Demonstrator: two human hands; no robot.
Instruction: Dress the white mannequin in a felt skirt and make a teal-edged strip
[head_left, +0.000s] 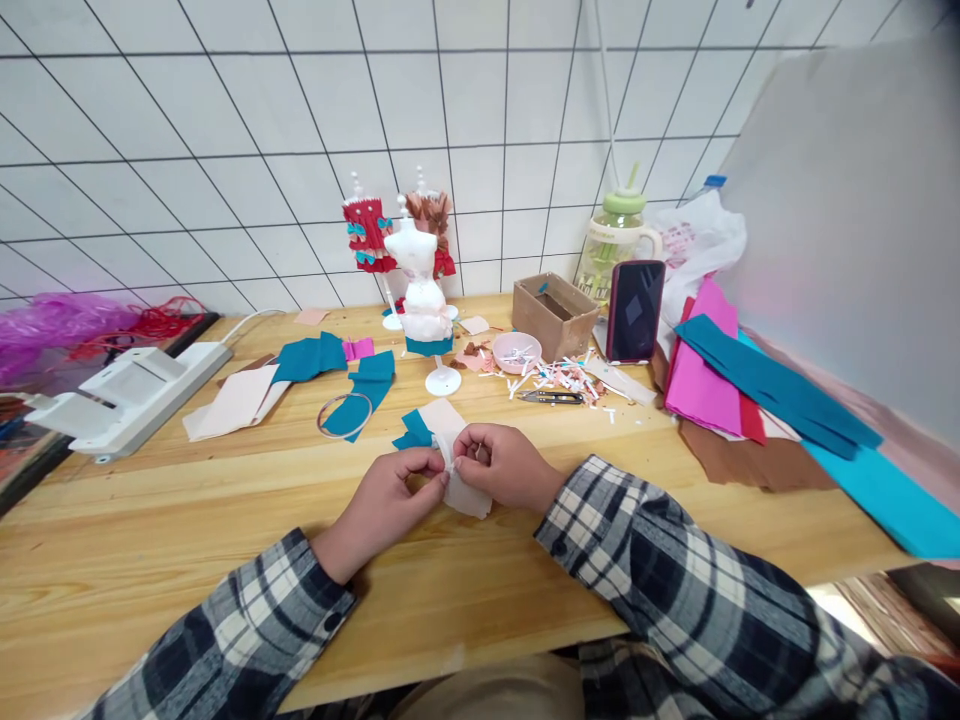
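Between my hands is a pale, thin piece of crepe paper (469,497), gathered at its middle. My left hand (394,502) pinches it from the left with thumb and forefinger. From the right, my right hand (508,466) pinches the same piece, fingers curled in. Just beyond my fingers lie teal paper pieces (413,430) and a peach paper piece (441,416). Further back stands a small white mannequin (415,257) on a round base, wrapped in pale paper with a teal band below.
Behind are two dressed mannequins, one in red (366,237). Thread snips (552,397) lie by paper scraps, a pink bowl (517,352) and a cardboard box (553,312). A phone (635,311) stands right, near stacked coloured paper (709,370). At left sits a power strip (150,395).
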